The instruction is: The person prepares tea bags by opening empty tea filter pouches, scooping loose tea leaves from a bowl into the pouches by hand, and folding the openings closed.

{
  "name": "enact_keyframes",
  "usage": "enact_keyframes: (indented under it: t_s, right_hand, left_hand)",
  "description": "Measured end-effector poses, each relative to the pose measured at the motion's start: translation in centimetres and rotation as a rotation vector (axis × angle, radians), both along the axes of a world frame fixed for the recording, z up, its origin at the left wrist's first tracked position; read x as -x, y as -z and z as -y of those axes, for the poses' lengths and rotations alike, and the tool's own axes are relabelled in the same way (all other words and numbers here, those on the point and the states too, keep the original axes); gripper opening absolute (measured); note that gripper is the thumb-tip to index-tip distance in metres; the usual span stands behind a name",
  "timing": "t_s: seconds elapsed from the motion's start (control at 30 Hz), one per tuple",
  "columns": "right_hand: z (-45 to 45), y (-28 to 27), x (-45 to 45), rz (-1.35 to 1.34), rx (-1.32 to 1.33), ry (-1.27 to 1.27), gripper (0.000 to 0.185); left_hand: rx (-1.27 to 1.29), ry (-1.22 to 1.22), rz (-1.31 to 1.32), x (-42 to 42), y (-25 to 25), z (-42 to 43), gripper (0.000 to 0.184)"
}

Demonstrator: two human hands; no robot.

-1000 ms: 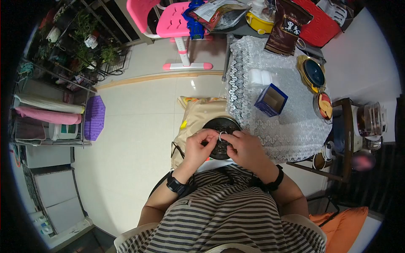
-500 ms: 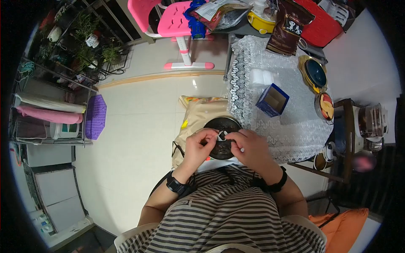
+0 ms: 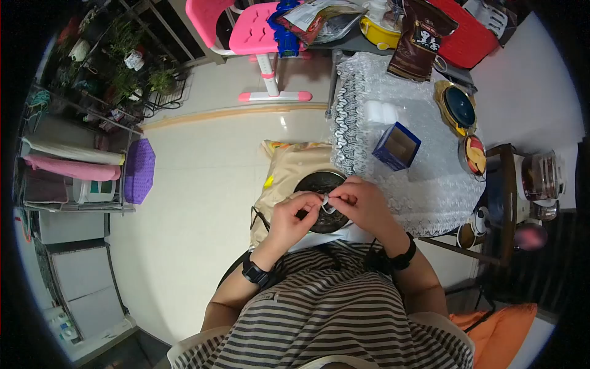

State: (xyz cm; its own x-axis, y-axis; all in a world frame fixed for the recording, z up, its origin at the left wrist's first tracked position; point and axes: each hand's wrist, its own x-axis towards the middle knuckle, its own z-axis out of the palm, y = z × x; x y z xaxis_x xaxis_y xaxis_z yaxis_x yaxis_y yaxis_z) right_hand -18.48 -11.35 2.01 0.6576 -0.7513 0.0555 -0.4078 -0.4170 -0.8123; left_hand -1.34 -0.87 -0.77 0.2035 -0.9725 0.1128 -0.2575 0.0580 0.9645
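Observation:
Over my lap, my left hand (image 3: pixel 292 216) and my right hand (image 3: pixel 361 204) meet with thumbs and forefingers closed. Between the fingertips they pinch a small white strip (image 3: pixel 329 208), thin and bent like paper or film; its exact kind is too small to make out. Right below the hands is a dark round pan (image 3: pixel 310 182) with dark contents, partly covered by my fingers. It rests on a beige printed cushion or bag (image 3: pixel 289 161). To the right, a blue open-topped box (image 3: pixel 386 154) stands on the lace-covered table (image 3: pixel 424 203).
White rounded pieces (image 3: pixel 381 112) lie behind the box. A brown pouch (image 3: pixel 421 43), a dark blue bowl (image 3: pixel 460 106) and a dish of sliced food (image 3: pixel 475 155) stand farther along the table. A pink chair (image 3: pixel 261 27) is ahead, a purple mat (image 3: pixel 140 171) at left.
My fingertips have come closer together, and the right hand has risen slightly. The white strip, earlier spread around a dark gap, now looks narrower and hangs lower.

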Motion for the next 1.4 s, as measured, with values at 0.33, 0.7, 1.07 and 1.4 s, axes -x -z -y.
enact_keyframes:
  t_s: [0.33,0.7,1.07,1.4]
  right_hand:
    - [-0.5,-2.0,0.0,-0.061,0.050,0.073,0.010]
    - [-0.5,-1.1,0.1,0.080,-0.020,0.053,0.010]
    - [-0.4,-0.1,0.6,0.105,-0.054,0.123,0.014]
    - [-1.7,4.6,-1.5,-0.305,0.271,-0.141,0.024]
  left_hand:
    - [-0.124,-0.028,-0.108,0.1,0.6,0.0,0.012]
    - [-0.134,-0.076,-0.141,0.0,1.5,-0.1,0.012]
    - [-0.100,-0.118,-0.281,-0.4,1.7,-0.2,0.012]
    - [-0.076,-0.208,-0.107,-2.1,0.8,-0.1,0.008]
